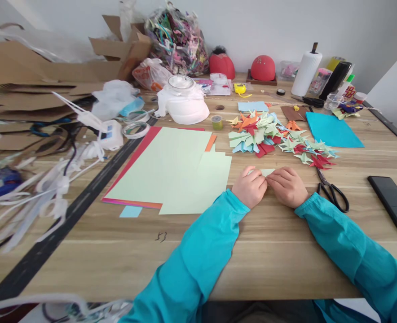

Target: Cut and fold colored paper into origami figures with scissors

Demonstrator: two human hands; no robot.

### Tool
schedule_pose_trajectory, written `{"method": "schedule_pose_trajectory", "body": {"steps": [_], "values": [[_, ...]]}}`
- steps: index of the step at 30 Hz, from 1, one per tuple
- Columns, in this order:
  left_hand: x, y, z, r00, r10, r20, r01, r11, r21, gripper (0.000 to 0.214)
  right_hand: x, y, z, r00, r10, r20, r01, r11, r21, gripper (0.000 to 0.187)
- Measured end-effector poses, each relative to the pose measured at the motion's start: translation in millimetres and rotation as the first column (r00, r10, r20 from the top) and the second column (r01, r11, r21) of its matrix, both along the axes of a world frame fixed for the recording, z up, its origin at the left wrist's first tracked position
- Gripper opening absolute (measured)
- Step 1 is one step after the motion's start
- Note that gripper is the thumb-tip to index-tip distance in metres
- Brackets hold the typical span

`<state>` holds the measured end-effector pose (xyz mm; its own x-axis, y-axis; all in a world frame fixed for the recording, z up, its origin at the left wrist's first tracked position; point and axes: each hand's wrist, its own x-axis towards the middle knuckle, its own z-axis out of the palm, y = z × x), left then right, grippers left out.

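Observation:
A small piece of pale green paper point(267, 172) lies between my two hands, mostly covered by the fingers. My left hand point(250, 187) has its fingers closed on the paper's left part. Against its right end press the bent fingers and thumb of my right hand point(288, 186). Both hands rest at the tabletop, fingertips nearly touching. Beyond them spreads a heap of folded paper cranes point(266, 132) in green, red, orange and blue. Black-handled scissors point(333, 193) lie beside my right wrist, partly hidden by it.
Left of my hands are stacked pale green sheets point(161, 166) over red and orange ones. A blue sheet point(335, 130) lies at the back right, a phone point(392, 202) at the right. Cables point(57, 193) and cardboard point(50, 72) crowd the left side. A thread spool point(216, 122) stands behind.

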<state>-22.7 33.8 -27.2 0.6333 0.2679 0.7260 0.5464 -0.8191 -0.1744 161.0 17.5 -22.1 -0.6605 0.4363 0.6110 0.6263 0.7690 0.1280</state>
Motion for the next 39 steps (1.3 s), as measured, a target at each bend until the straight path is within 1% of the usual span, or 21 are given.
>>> {"method": "schedule_pose_trajectory", "body": {"steps": [4, 7, 10, 12, 14, 16, 18, 20, 22, 24, 26, 29, 33, 37, 39], "values": [[1, -1, -0.4, 0.999, -0.008, -0.038, 0.008, 1.000, -0.013, 0.032, -1, -1, 1.6, 0.998, -0.036, 0.049, 0.037, 0.999, -0.013, 0.022], [-1, 0, 0.2, 0.999, -0.014, -0.040, 0.012, 0.999, -0.034, 0.031, 0, 0, 2.0, 0.998, -0.050, 0.039, 0.051, 0.998, -0.025, 0.021], [-8, 3, 0.9, 0.999, -0.031, -0.009, 0.030, 0.998, -0.054, 0.028, 6, 4, 2.5, 0.998, -0.060, 0.020, 0.060, 0.998, 0.000, 0.018], [-13, 6, 1.2, 1.000, -0.014, 0.028, 0.015, 0.999, -0.039, 0.026, 12, 7, 3.2, 0.995, -0.098, -0.005, 0.098, 0.995, 0.030, 0.016], [-16, 8, 1.6, 0.998, 0.017, 0.056, -0.018, 1.000, 0.003, 0.024, 17, 8, 4.1, 0.987, -0.145, -0.062, 0.149, 0.987, 0.053, 0.014], [-16, 8, 2.1, 0.997, 0.029, 0.067, -0.033, 0.998, 0.054, 0.023, 17, 8, 4.5, 0.980, -0.163, -0.111, 0.169, 0.985, 0.045, 0.011], [-13, 7, 2.6, 0.998, 0.015, 0.062, -0.020, 0.996, 0.086, 0.023, 13, 5, 4.1, 0.984, -0.142, -0.106, 0.143, 0.990, 0.003, 0.011], [-9, 4, 2.7, 0.999, 0.000, 0.048, -0.004, 0.996, 0.086, 0.024, 8, 3, 2.6, 0.994, -0.096, -0.060, 0.094, 0.995, -0.033, 0.015], [-6, 2, 2.0, 0.999, -0.017, 0.029, 0.015, 0.998, 0.066, 0.025, 3, 2, 0.6, 0.998, -0.050, -0.029, 0.049, 0.998, -0.026, 0.017], [-5, 2, 0.7, 0.999, -0.036, 0.037, 0.035, 0.999, 0.034, 0.024, 2, 2, -0.9, 0.999, -0.024, -0.028, 0.024, 1.000, 0.017, 0.020], [-6, 3, -0.9, 0.997, -0.037, 0.068, 0.037, 0.999, -0.007, 0.020, 4, 2, -1.5, 0.999, -0.026, -0.046, 0.028, 0.998, 0.056, 0.020], [-9, 5, -2.3, 0.997, -0.001, 0.078, 0.005, 0.999, -0.050, 0.019, 6, 2, -1.1, 0.996, -0.040, -0.081, 0.044, 0.997, 0.055, 0.017], [-11, 6, -0.1, 0.997, 0.004, 0.080, -0.001, 0.999, -0.037, 0.022, 5, 0, 0.0, 0.994, -0.041, -0.104, 0.044, 0.999, 0.027, 0.016], [-11, 4, 3.9, 0.984, -0.031, 0.175, 0.031, 1.000, 0.007, 0.017, 5, -1, 1.2, 0.989, -0.077, -0.127, 0.083, 0.996, 0.041, 0.011], [-12, 3, 4.6, 0.975, -0.050, 0.215, 0.051, 0.999, -0.001, 0.015, 5, -1, 1.1, 0.983, -0.103, -0.150, 0.108, 0.994, 0.027, 0.011]]}}
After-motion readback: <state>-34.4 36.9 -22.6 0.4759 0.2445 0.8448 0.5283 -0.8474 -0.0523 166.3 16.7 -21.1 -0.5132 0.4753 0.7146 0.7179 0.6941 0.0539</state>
